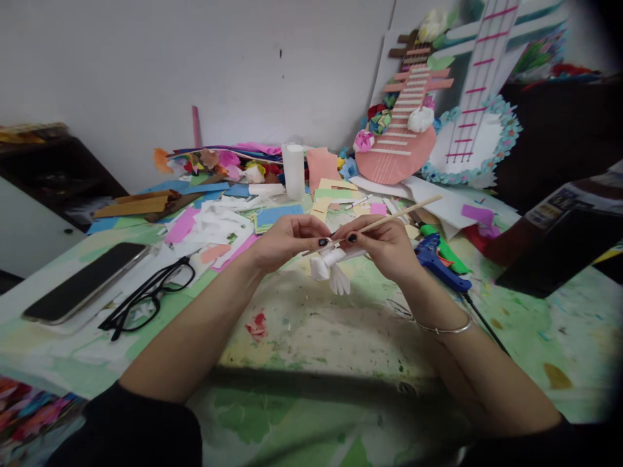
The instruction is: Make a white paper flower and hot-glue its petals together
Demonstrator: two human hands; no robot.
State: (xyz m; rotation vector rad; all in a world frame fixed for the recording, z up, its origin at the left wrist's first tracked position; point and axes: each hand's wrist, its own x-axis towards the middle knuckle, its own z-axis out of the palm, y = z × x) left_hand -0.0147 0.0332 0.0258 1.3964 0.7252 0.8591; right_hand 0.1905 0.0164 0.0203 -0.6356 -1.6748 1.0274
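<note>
In front of me, above the table, my left hand (300, 240) and my right hand (378, 243) meet with their fingertips close together. Pinched between my left thumb and fingers is the edge of a folded white paper piece (321, 267), whose fringed end (339, 281) hangs down. A thin wooden stick (413, 209) runs through my right hand's grip and slants up to the right. My right fingers also seem to touch the white paper; the exact contact is hidden. Beyond my right wrist lies a blue glue gun (440, 263).
Left are a phone (87, 282) and black glasses (150, 295). Paper scraps (214, 224) and a white cylinder (293, 172) stand behind my hands. Paper instruments (399, 152) lean on the wall. A dark box-like object (555, 246) is at right, a red scrap (257, 326) nearer me.
</note>
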